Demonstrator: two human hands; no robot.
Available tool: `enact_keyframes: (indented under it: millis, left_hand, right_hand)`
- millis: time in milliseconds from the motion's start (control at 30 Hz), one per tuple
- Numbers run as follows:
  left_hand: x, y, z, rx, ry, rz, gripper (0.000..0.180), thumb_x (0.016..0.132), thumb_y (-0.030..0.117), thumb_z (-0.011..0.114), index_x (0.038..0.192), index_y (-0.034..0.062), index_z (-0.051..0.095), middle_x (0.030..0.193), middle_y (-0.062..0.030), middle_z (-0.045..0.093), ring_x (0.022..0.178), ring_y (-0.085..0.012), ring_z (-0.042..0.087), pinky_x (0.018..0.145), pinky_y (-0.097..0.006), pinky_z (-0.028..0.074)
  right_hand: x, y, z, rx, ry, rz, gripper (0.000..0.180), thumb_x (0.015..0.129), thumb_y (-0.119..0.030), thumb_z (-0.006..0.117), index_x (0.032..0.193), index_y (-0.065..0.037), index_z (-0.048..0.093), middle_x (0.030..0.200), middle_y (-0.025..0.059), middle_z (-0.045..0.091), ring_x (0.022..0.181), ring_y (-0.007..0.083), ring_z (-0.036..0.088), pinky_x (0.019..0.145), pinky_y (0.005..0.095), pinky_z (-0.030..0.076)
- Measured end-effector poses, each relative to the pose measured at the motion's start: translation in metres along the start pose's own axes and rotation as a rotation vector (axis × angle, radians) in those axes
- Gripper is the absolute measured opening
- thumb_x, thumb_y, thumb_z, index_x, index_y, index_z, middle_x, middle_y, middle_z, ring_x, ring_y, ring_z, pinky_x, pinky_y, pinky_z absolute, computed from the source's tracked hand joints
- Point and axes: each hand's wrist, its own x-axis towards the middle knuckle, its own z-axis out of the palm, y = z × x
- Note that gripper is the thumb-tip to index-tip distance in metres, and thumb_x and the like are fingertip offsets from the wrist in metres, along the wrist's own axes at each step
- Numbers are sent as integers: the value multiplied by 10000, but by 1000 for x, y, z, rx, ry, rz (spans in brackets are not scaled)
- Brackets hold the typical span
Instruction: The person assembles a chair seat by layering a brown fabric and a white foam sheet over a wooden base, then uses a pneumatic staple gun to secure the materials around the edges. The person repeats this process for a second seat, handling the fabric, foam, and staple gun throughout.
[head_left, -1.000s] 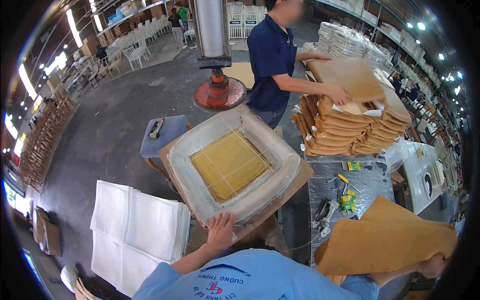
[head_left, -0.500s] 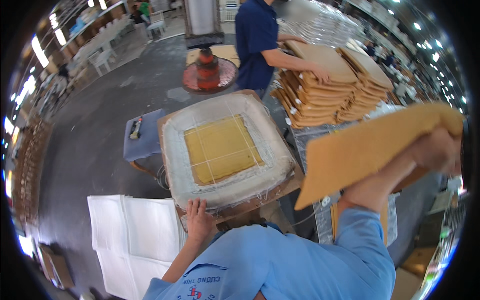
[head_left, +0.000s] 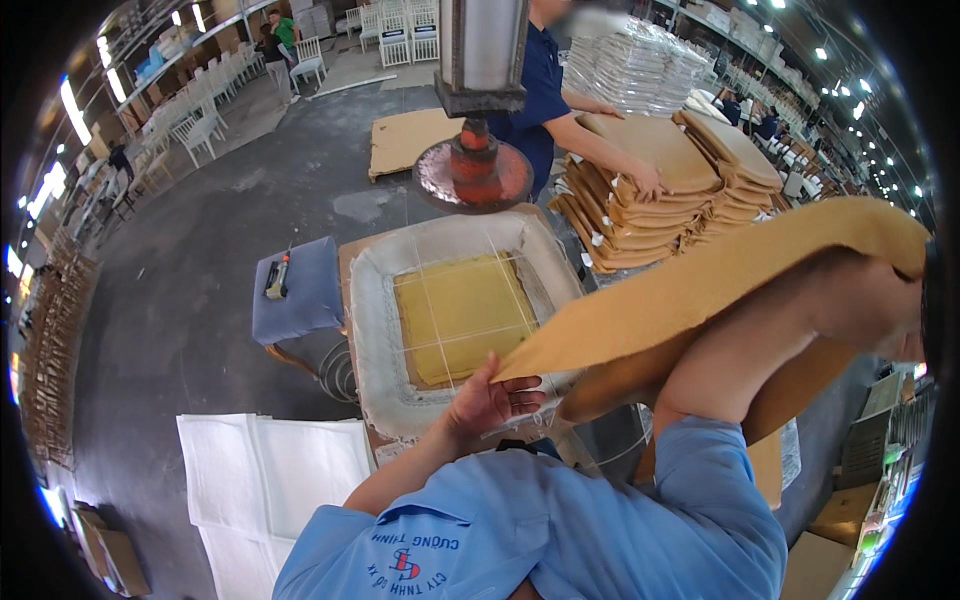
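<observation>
Raised at the right, a tan fabric cover (head_left: 700, 280) hangs in a curved sheet. Its far end is in my right hand (head_left: 885, 310), which is blurred and closed on it. My left hand (head_left: 490, 398) is at the cover's pointed left corner, which lies between thumb and fingers; the fingers are stretched out and apart. Below that hand sits a padded square form (head_left: 375, 345) with a pale raised rim, its sunken middle holding a yellow pad (head_left: 465, 320) crossed by thin strings. A round red press plate (head_left: 473, 178) hangs over the form's far edge.
A co-worker in dark blue (head_left: 535, 100) leans on stacked tan cushions (head_left: 650, 170) at the far right. Left of the form, a blue padded stool (head_left: 305, 310) carries a handheld tool (head_left: 279, 278). White sheets (head_left: 270, 470) lie at the lower left.
My left hand has left the form's near rim and moved right and up to the cover's corner. The cover's left end has swung leftward over the form's edge. My view has shifted slightly.
</observation>
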Motion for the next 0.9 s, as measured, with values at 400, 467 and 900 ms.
enact_keyframes:
  millis: [400, 467, 900]
  left_hand:
    - [-53, 96, 21, 287, 605, 735, 452, 1134, 377, 459, 1369, 13, 588, 1325, -155, 696, 1184, -282, 687, 986, -458, 547]
    - [-45, 135, 12, 309, 696, 801, 424, 1137, 364, 456, 1325, 16, 609, 1250, -134, 734, 1109, -262, 716, 913, -446, 571]
    - [-60, 422, 191, 874, 802, 1253, 383, 1135, 366, 487, 1216, 8, 597, 1119, -154, 728, 924, -281, 729, 814, -405, 568]
  right_hand:
    - [-172, 166, -106, -186, -443, 757, 237, 1058, -167, 634, 1195, 25, 616, 1084, 100, 665, 976, 179, 624, 883, 321, 538]
    - [-237, 186, -101, -200, -540, 933, 263, 1050, -172, 634, 1208, 37, 608, 1110, 100, 641, 1005, 188, 590, 919, 325, 503]
    - [-303, 166, 133, 316, -735, 1475, 296, 1090, -179, 568, 1284, 27, 484, 1048, 163, 640, 793, 249, 702, 667, 413, 669]
